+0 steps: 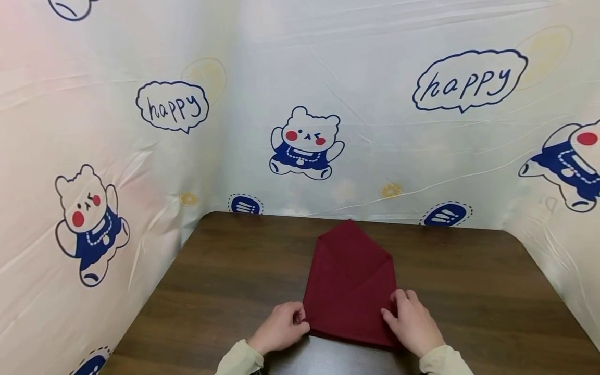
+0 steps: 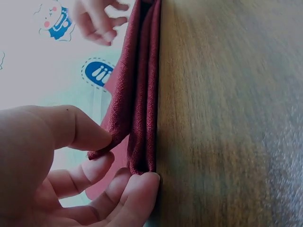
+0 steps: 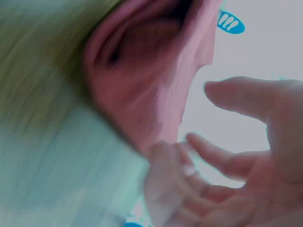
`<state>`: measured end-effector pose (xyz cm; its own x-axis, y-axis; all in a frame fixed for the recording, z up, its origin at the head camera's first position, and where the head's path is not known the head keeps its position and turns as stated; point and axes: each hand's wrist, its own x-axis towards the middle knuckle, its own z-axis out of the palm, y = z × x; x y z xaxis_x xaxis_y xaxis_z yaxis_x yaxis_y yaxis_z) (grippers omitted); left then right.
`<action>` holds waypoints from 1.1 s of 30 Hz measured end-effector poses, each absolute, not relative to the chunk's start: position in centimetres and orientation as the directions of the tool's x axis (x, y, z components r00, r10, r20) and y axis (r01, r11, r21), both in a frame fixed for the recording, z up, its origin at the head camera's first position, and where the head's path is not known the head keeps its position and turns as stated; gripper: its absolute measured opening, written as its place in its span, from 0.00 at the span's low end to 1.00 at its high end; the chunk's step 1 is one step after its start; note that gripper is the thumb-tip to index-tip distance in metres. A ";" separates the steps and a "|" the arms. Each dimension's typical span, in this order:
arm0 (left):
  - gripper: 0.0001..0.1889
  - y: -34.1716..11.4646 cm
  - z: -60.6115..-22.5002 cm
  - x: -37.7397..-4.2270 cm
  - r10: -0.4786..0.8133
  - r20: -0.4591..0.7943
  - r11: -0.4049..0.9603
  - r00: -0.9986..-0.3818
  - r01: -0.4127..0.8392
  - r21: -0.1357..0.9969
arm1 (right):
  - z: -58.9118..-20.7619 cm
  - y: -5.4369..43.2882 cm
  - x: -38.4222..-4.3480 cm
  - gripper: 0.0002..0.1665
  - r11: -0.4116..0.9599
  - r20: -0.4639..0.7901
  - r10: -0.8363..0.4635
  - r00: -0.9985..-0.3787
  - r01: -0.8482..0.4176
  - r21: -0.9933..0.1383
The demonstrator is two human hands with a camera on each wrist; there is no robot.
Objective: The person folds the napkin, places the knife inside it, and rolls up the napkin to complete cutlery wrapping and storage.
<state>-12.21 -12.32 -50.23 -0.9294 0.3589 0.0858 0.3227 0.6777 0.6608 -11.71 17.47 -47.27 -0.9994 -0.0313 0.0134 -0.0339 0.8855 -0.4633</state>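
Observation:
A dark red cloth (image 1: 349,284) lies folded in several layers on the table, its far end pointed and its near edge straight. At the near left corner, my left hand (image 1: 281,325) pinches the top layer between thumb and forefinger, as the left wrist view shows. The other fingertips (image 2: 147,182) of that hand touch the lower folds at the tabletop. My right hand (image 1: 414,323) is at the right edge of the cloth. In the right wrist view, its thumb (image 3: 236,97) stands apart from the cloth and its loosely bent fingers are close by the folded side.
The brown wooden table (image 1: 225,271) has rounded far corners. A pale curtain (image 1: 375,135) printed with bears and speech bubbles hangs behind the table and along its left and right sides. Light sleeves cover both wrists.

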 end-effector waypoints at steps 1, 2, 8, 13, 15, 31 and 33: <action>0.09 -12.3 -50.2 -12.2 0.353 0.077 0.680 -0.932 0.313 0.663 | -47.3 18.0 -11.6 0.21 0.890 -0.032 -0.024 -0.999 -0.007 -0.456; 0.09 -12.4 -50.2 -12.2 0.348 0.071 0.684 -0.935 0.305 0.663 | -47.3 18.4 -11.6 0.24 0.894 -0.065 -0.025 -0.998 0.006 -0.448; 0.08 -12.6 -49.8 -12.2 0.327 0.051 0.684 -0.944 0.273 0.677 | -47.9 18.7 -11.3 0.28 0.890 -0.109 -0.082 -0.991 -0.023 -0.456; 0.09 -12.6 -49.3 -12.2 0.287 0.026 0.690 -0.958 0.226 0.687 | -48.0 18.1 -11.1 0.32 0.885 -0.111 -0.099 -0.989 -0.037 -0.465; 0.09 -12.6 -49.2 -12.1 0.262 0.020 0.698 -0.965 0.204 0.686 | -48.0 17.9 -11.1 0.35 0.879 -0.128 -0.109 -0.986 -0.035 -0.476; 0.10 -12.9 -49.3 -12.2 0.221 -0.136 0.645 -0.966 0.040 0.763 | -49.2 17.0 -10.9 0.37 0.908 -0.047 -0.282 -0.958 -0.250 -0.337; 0.09 -13.0 -49.2 -12.2 0.226 -0.174 0.658 -0.958 0.019 0.752 | -49.3 16.8 -10.9 0.38 0.905 -0.059 -0.304 -0.951 -0.269 -0.328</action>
